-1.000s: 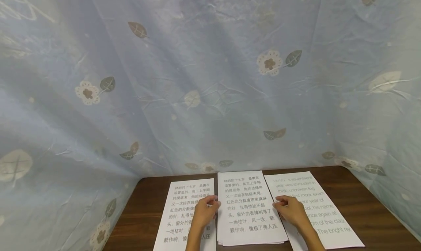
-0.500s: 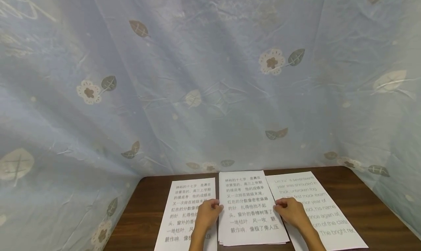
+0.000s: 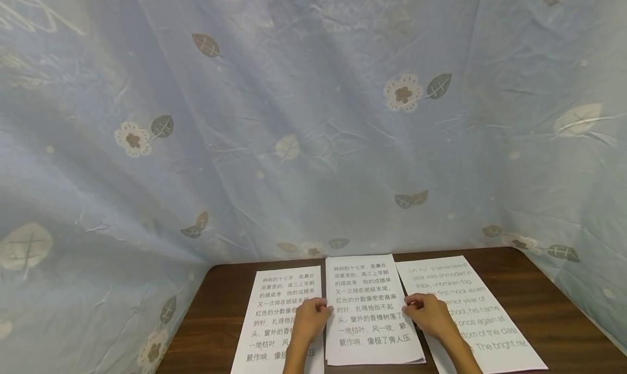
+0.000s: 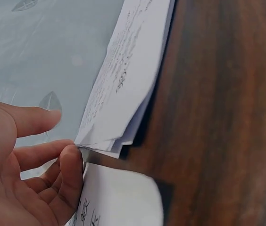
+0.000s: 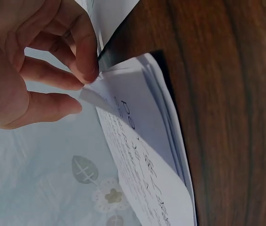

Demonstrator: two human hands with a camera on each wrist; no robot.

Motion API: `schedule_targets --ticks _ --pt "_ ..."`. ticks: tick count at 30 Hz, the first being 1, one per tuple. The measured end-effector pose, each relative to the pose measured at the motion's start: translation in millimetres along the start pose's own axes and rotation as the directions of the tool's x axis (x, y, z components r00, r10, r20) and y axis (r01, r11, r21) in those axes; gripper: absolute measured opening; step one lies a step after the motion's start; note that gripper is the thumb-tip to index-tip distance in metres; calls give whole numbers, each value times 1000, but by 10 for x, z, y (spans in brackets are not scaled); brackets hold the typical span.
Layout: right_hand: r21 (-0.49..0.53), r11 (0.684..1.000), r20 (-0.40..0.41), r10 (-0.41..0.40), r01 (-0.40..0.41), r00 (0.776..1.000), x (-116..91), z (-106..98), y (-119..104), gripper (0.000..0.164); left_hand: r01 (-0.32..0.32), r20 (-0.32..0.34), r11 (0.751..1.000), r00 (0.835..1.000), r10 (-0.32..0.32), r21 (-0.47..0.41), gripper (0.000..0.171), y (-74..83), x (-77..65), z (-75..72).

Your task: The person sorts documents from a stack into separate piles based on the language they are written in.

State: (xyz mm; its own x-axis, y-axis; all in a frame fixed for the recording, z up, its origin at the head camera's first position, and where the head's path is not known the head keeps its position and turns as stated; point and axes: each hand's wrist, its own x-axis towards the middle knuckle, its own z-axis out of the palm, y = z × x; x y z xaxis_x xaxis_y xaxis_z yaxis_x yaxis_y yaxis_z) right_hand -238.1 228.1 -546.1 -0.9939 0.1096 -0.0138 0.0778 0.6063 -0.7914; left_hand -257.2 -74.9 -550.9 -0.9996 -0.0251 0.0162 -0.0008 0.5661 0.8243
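While both hands are at the middle stack of paper (image 3: 364,330), the left hand (image 3: 307,320) just has its fingertips on the left edge, thumb held apart. Same deal with the right hand (image 3: 431,315) on the right edge, where the top sheet is bowed up a bit. That stack's on the brown desk (image 3: 208,308), between the left paper (image 3: 271,317) and right paper (image 3: 485,330).

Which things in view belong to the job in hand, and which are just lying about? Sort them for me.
Apparently in the job:
middle paper stack
left hand, at its left edge
right hand, at its right edge

Apparently just lying about:
left paper with Chinese text
right paper with English text
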Motion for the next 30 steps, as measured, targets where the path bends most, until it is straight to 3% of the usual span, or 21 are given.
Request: schedule_targets --ticks 9,18,30 --pt "73 997 1 13 -13 1000 -34 -7 -46 39 6 -2 998 1000 -6 -67 33 30 4 -19" --pt "84 996 -10 13 -12 1000 -42 -21 -86 39 -6 11 978 1000 9 -210 35 43 -1 -21" --pt "132 991 4 8 -8 1000 -25 -20 -6 39 3 -30 969 1000 -10 -246 37 34 -22 3"
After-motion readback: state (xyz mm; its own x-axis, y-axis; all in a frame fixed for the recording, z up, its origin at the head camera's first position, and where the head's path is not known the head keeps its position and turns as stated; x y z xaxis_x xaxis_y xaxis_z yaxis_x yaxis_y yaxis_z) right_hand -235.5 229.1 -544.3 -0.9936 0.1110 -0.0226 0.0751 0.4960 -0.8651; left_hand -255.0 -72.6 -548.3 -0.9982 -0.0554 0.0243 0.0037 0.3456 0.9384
